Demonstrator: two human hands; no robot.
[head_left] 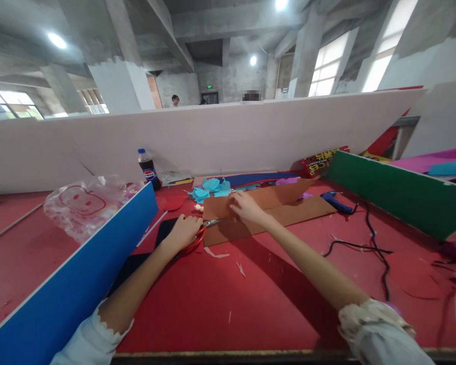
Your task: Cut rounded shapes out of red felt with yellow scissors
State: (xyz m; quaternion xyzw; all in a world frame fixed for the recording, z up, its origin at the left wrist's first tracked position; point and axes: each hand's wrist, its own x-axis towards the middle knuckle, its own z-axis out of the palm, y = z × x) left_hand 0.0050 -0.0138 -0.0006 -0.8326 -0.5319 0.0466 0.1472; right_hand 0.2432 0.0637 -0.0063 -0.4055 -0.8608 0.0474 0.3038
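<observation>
My left hand is closed around the red-handled scissors, whose blades point right into the brown paper. One handle loop shows below my fingers. The paper lies as a long sheet, its upper part lifted along a lengthwise split or fold; I cannot tell which. My right hand pinches the raised upper part just right of the blades. Behind the paper lies crumpled light-blue paper. Thin paper scraps are on the red table in front.
A blue board stands on the left, a green board on the right. A cola bottle and a plastic bag are at the back left. A blue glue gun with a black cord lies right.
</observation>
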